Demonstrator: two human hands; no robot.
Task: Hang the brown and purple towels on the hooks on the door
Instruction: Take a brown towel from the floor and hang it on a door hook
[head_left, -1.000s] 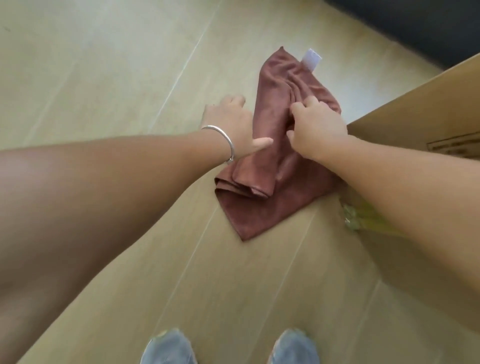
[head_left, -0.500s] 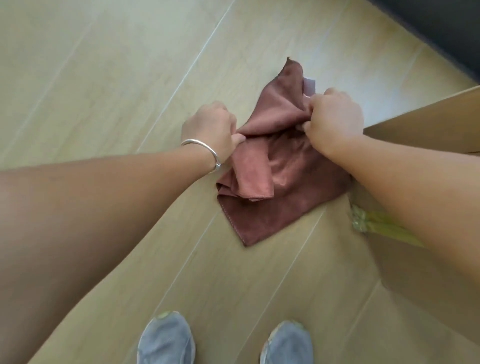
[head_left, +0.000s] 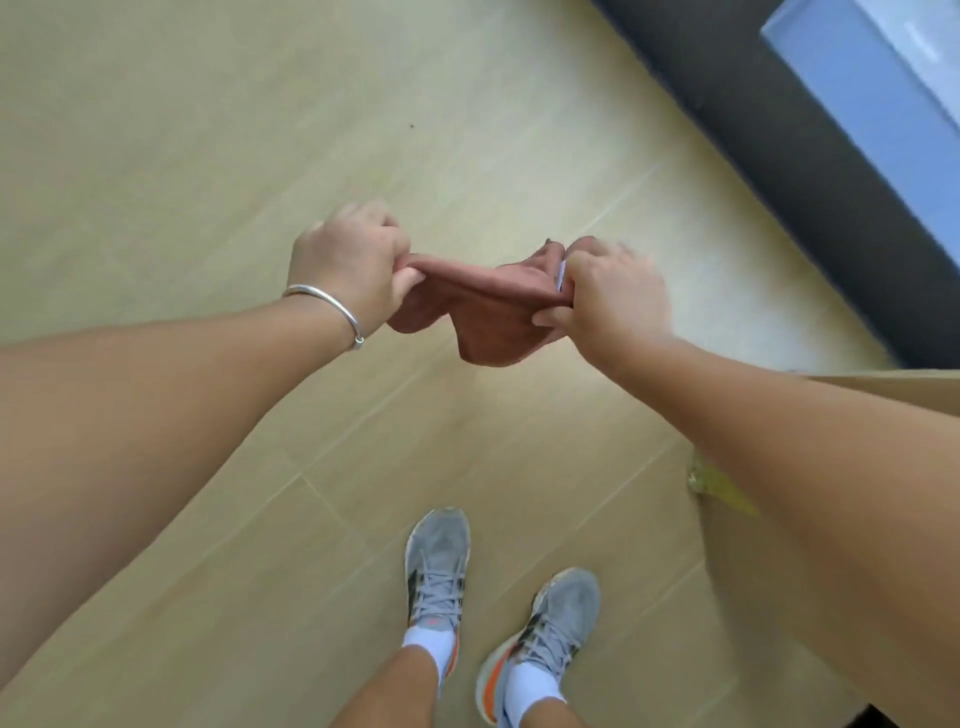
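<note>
Left hand and right hand each pinch the soft brown cloth towel above the pale wood floor — thin pinches, sagging middle — a corner could slip free.

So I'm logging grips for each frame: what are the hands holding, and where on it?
Both hold the brown towel: left hand pinches one top corner, right hand the other.

The right arm covers most of the cardboard box, which the frame's edge cuts off. The right hand is motion-blurred, its fingertips buried in the brown towel.
</note>
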